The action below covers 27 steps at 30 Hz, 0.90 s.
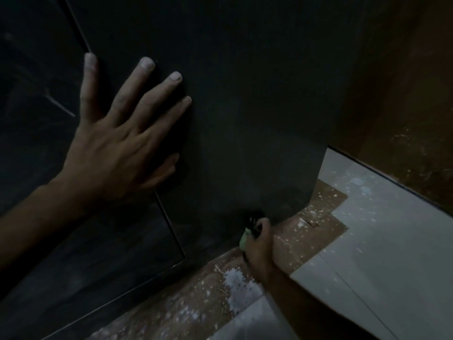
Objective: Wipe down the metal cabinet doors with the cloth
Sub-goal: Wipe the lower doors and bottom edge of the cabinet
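Observation:
The dark metal cabinet (245,106) fills the upper left and middle of the head view, with a door seam running down it. My left hand (117,148) lies flat on the doors with fingers spread and straight, dusty at the tips. Far below, at the bottom edge of the right door, my right hand (259,244) grips a bunched cloth (245,238), pale green with a dark part, held against the door's lower rim. Most of the cloth is hidden in the fist.
A brown strip of floor (220,290) speckled with white paint runs along the cabinet's base. Pale tiles (380,241) lie to the right. A brown wall (404,94) stands close beside the cabinet's right side.

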{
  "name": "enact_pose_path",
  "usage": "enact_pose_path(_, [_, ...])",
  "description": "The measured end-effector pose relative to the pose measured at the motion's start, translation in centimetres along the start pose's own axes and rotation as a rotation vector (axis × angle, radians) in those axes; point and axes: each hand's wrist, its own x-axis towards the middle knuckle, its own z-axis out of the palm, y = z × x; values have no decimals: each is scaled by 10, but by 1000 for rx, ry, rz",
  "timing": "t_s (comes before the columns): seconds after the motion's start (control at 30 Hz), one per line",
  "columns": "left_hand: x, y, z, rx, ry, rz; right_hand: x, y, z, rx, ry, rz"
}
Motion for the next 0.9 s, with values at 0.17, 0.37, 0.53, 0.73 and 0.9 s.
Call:
enact_pose_path(0.17, [-1, -3, -3, 47, 38, 51, 22, -19, -24, -100, 242, 53])
enact_pose_path(0.37, [-1, -8, -4, 92, 54, 68, -90, 12, 65, 14, -166, -69])
enact_pose_path(0.53, [-15, -22, -15, 22, 23, 107, -21, -10, 21, -26, 221, 57])
enact_pose_path(0.73, [-17, -23, -15, -19, 30, 87, -133, 2, 107, -67, -112, -80])
enact_pose_path(0.9, [-21, -28, -17, -47, 22, 107, -108, -52, 76, 146, 181, -194])
